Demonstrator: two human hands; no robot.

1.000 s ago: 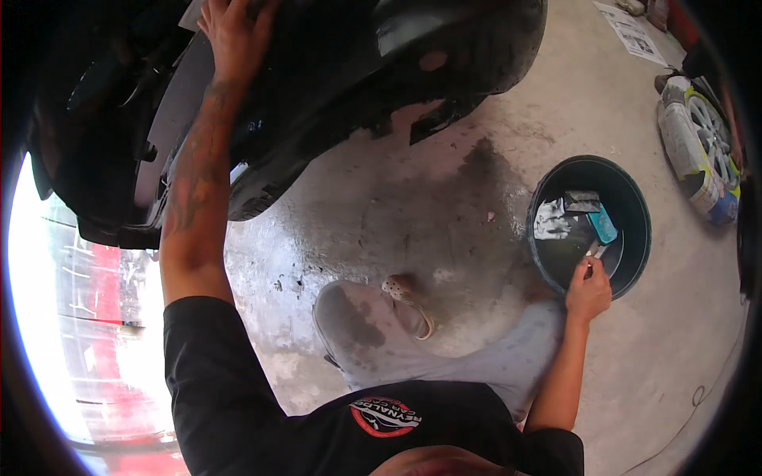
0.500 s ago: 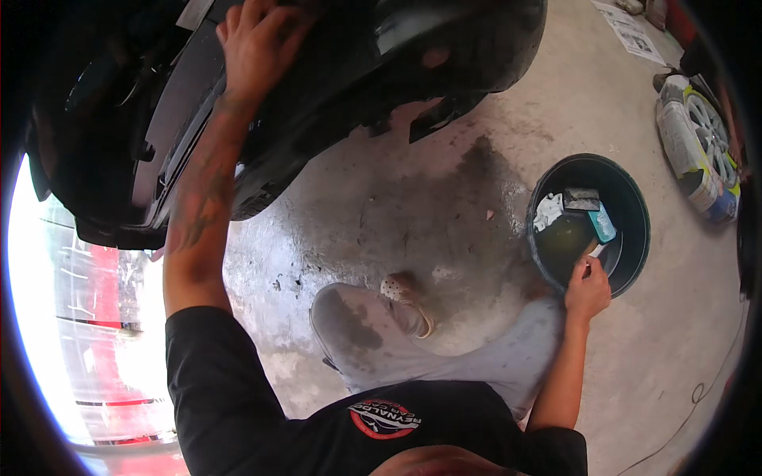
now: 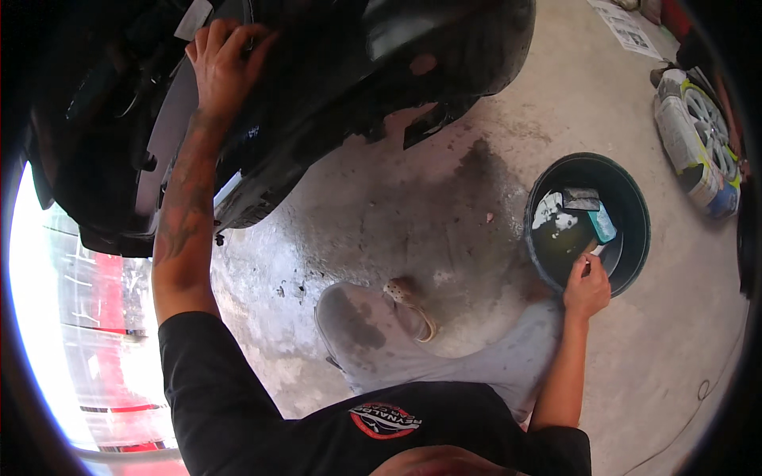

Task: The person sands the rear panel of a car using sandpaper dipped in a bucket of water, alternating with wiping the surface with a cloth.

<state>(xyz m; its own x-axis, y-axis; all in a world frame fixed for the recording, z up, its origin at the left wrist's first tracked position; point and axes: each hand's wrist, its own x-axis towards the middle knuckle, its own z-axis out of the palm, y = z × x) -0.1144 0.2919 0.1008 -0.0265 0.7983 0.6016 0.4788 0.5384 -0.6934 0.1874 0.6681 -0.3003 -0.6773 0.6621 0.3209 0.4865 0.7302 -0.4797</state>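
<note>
At the upper left, my left hand [image 3: 225,67] reaches onto a glossy black car bumper [image 3: 341,87]. Its fingers are bent and pressed down on the bumper; whatever may lie under them is hidden. Over the near rim of a dark bucket [image 3: 536,238] on the right, my right hand [image 3: 589,287] has its fingers closed. A small pale piece [image 3: 597,249] shows just past the fingertips, and I cannot tell if they grip it. Inside the bucket are a dark grey block [image 3: 581,199], a turquoise block [image 3: 603,223] and murky liquid with white foam [image 3: 548,209].
Wet patches darken the concrete floor [image 3: 413,206] between bumper and bucket. A wheel with paper and tape around it [image 3: 698,143] lies at the far right, near printed paper sheets [image 3: 627,30]. A thin cable [image 3: 702,390] runs along the lower right floor.
My left hand has slid to the left and slightly nearer along the bumper. The bumper has shifted a little in view. My right hand stays at the bucket's near rim.
</note>
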